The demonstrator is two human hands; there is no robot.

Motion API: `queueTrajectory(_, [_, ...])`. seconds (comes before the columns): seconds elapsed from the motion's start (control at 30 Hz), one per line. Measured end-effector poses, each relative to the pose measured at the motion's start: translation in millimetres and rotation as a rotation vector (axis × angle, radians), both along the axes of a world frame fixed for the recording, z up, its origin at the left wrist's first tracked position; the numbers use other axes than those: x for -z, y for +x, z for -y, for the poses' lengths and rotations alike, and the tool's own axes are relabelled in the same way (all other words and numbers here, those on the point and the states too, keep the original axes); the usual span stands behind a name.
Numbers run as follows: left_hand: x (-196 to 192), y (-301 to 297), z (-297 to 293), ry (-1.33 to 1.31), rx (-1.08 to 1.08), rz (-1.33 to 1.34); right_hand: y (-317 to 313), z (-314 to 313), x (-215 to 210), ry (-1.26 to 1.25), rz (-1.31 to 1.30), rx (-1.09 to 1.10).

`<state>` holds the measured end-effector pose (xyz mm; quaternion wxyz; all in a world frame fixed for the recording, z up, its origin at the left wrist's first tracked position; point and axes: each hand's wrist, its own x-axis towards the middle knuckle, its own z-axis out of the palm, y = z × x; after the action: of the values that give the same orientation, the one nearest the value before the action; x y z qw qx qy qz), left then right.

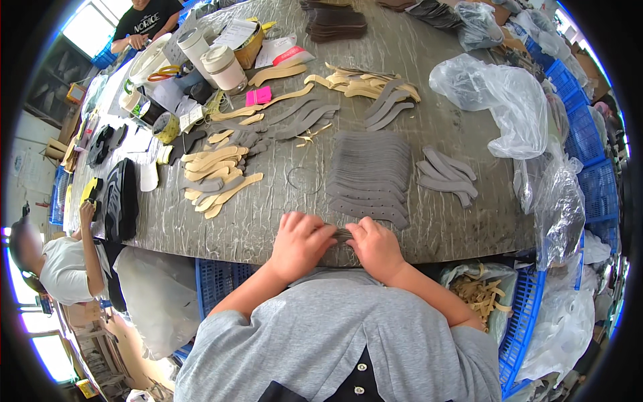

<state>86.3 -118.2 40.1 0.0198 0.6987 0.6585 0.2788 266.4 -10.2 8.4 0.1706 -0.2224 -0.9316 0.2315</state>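
Note:
Close to the table's near edge, my left hand (pixel 301 242) and my right hand (pixel 377 249) grip a small bundle of thin grey strips (pixel 343 234) between them. The fingers of both hands are closed, and they hide most of the bundle. Just beyond my right hand lies a wide overlapping row of curved grey strips (pixel 370 167), the nearest ones dotted with small holes. A small heap of grey strips (pixel 447 173) sits to its right. Farther left is a mixed pile of tan and grey curved strips (pixel 216 173). A thin dark loop (pixel 305 179) rests between the piles.
Bundled strips (pixel 365 86), a pink pad (pixel 258 96) and a white jar (pixel 224 69) stand farther back. Clear plastic bags (pixel 495 100) cover the right side, near blue crates (pixel 598 187). A seated person (pixel 70 268) works at the left, another person (pixel 144 25) at the far left.

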Motion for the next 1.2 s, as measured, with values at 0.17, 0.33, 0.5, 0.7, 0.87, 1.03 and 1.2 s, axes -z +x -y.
queueTrajectory(0.17, [27, 11, 2, -0.02, 0.011, -0.061, 2, -1, -6, -0.115, 0.022, 0.008])
queueTrajectory(0.33, [32, 15, 0, -0.116, -0.051, -0.031, 4, -2, -14, -0.181, 0.062, -0.007])
queueTrajectory(0.5, [24, 7, 1, -0.144, 0.068, 0.061, 8, -10, -17, -0.243, 0.082, -0.027])
queueTrajectory(0.7, [5, -15, 9, -0.107, 0.26, 0.227, 15, -18, -22, -0.302, 0.086, 0.007])
queueTrajectory(0.87, [-22, -16, 5, -0.061, 0.359, 0.313, 16, -33, -17, -0.245, 0.037, -0.099])
queueTrajectory(1.03, [-21, -8, -7, -0.088, 0.311, 0.252, 17, -36, -17, -0.247, 0.01, -0.154])
queueTrajectory(1.2, [26, 9, -18, -0.125, 0.149, 0.109, 13, -26, -23, -0.105, -0.003, -0.212])
